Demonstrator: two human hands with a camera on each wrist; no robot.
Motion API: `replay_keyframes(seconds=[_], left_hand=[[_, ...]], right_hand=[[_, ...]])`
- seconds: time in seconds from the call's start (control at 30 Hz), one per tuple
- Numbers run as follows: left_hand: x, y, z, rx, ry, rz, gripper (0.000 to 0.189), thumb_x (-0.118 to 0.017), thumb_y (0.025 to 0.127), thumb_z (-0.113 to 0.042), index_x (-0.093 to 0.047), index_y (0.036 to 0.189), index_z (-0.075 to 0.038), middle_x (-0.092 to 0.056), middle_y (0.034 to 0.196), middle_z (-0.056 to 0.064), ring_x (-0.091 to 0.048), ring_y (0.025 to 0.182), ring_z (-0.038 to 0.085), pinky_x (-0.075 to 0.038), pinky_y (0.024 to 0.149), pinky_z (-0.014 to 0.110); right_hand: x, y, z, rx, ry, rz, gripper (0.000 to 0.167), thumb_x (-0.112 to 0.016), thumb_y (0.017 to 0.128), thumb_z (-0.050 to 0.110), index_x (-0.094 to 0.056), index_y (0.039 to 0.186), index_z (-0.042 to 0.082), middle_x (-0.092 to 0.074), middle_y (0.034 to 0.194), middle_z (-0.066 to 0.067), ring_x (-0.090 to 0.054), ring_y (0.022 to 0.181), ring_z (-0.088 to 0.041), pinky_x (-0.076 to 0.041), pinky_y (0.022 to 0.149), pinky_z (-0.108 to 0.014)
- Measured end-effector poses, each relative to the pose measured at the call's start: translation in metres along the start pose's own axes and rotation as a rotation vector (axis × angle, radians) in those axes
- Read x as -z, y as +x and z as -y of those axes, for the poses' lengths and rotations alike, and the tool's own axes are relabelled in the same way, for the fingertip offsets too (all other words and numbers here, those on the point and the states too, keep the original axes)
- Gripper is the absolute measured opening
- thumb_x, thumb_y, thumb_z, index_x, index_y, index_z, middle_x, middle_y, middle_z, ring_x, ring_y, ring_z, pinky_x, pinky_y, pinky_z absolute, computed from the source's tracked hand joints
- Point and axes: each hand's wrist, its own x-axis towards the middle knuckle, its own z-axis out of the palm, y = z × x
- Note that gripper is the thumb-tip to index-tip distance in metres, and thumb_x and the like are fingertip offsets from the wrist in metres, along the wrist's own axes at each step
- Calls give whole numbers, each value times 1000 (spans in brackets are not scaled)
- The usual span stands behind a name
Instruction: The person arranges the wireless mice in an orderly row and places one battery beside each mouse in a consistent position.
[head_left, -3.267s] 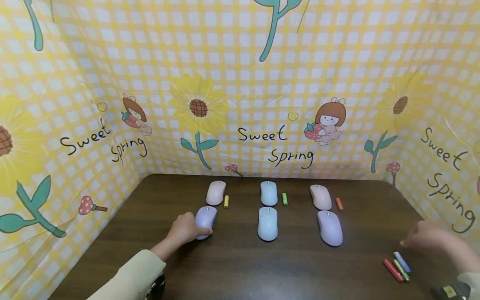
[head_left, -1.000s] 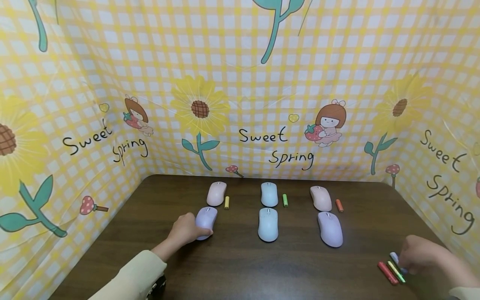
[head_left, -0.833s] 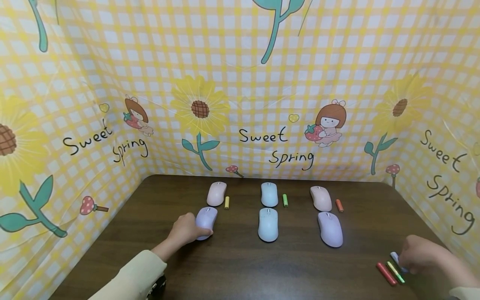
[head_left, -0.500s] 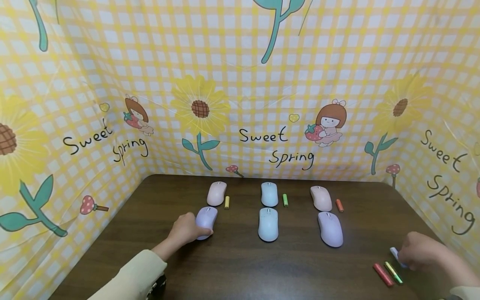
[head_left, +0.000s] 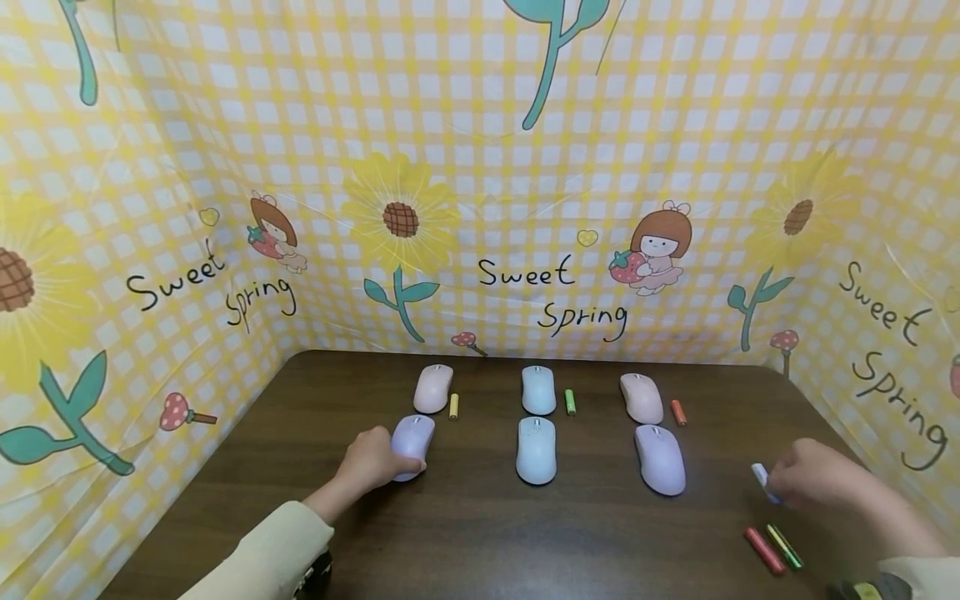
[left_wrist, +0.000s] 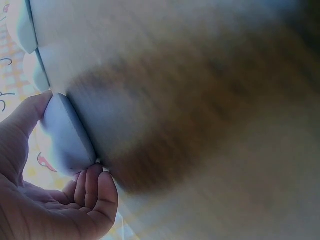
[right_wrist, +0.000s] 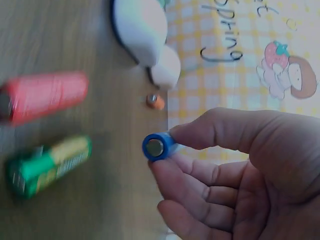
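Note:
My left hand [head_left: 373,457] grips a lavender computer mouse [head_left: 412,446] at the left of the front row, thumb on one side and fingers on the other. In the left wrist view this mouse [left_wrist: 67,135] sits between thumb and curled fingers. My right hand [head_left: 813,475] pinches a blue battery [head_left: 763,482] between thumb and fingers; the right wrist view shows the flat metal end of that battery [right_wrist: 156,147]. Nearer the front, a red battery [head_left: 765,551] lies beside a green-and-gold battery [head_left: 784,546].
Pale blue mice [head_left: 536,451] stand mid-table, with a lavender mouse [head_left: 660,460] and a pink mouse [head_left: 641,398] to their right. Another pink mouse [head_left: 433,388] is behind the gripped one. Yellow [head_left: 453,407], green [head_left: 570,402] and orange batteries [head_left: 678,412] stand beside the back mice. Checked cloth [head_left: 517,208] encloses the table.
My right hand came down on the battery group, took the blue battery, and carried it away to the back left. The red and green-and-gold batteries shifted slightly left. My left hand stayed on its mouse.

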Motion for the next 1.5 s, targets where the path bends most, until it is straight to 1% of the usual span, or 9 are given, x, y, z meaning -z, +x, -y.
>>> replay_keyframes(seconds=[0.07, 0.2, 0.33, 0.5, 0.7, 0.87, 1.1, 1.37, 1.5], left_hand=[[0, 0, 0, 1, 3, -2, 55, -89, 64, -39, -56, 79, 2, -55, 71, 10, -53, 61, 23, -45, 53, 36], [0, -1, 1, 3, 10, -4, 55, -89, 64, -40, -56, 79, 2, -55, 70, 9, -53, 61, 23, -45, 53, 36], [0, -1, 2, -3, 10, -5, 56, -89, 63, -40, -56, 78, 2, -55, 70, 9, -53, 60, 23, -44, 53, 36], [-1, -1, 3, -12, 8, -7, 56, -89, 64, -40, -56, 79, 3, -55, 71, 10, -53, 61, 23, -44, 53, 36], [-1, 0, 3, -11, 10, -9, 57, -89, 64, -40, -56, 80, 3, -55, 71, 10, -53, 61, 24, -44, 53, 36], [0, 0, 2, -15, 9, -3, 56, -89, 64, -40, -56, 80, 4, -55, 72, 10, -53, 62, 23, -45, 54, 36], [0, 1, 1, 0, 3, 1, 55, -89, 65, -39, -57, 81, 4, -55, 72, 10, -54, 62, 23, -45, 54, 36], [0, 2, 0, -4, 14, -2, 56, -89, 64, -40, -57, 82, 3, -55, 72, 10, -54, 62, 23, -45, 54, 36], [1, 1, -1, -5, 17, 4, 57, -89, 64, -40, -57, 81, 3, -55, 72, 10, -54, 62, 24, -45, 54, 37]], right_hand=[[-1, 5, 8, -7, 33, -5, 27, -60, 73, 7, -43, 54, 15, -43, 50, 7, -35, 44, -5, -33, 43, -20], [-6, 16, 23, 1, 88, -40, 23, -61, 76, 6, -52, 55, 9, -49, 52, 4, -40, 45, -6, -36, 43, -22], [-12, 27, 38, 7, 91, -77, 19, -63, 77, 6, -61, 59, 2, -54, 54, 1, -46, 46, -8, -40, 44, -23], [-20, 42, 59, -16, 109, -78, 15, -65, 77, 7, -65, 64, 0, -55, 55, 1, -48, 48, -8, -42, 46, -23], [-30, 56, 80, -38, 115, -66, 13, -65, 79, 8, -67, 68, 2, -57, 57, 0, -52, 51, -10, -44, 49, -25], [-42, 67, 96, -47, 155, -36, 15, -68, 81, 10, -65, 68, 2, -59, 60, -1, -54, 55, -11, -48, 53, -27], [-55, 85, 122, -37, 220, 11, 15, -66, 83, 10, -68, 83, -4, -68, 74, -9, -67, 71, -20, -56, 65, -36], [-76, 103, 157, -44, 296, 34, 14, -69, 82, 9, -69, 86, -5, -69, 73, -10, -69, 72, -25, -56, 65, -37], [-88, 111, 173, -54, 322, 52, 13, -71, 83, 9, -70, 85, -3, -69, 73, -9, -68, 70, -22, -55, 64, -34]])
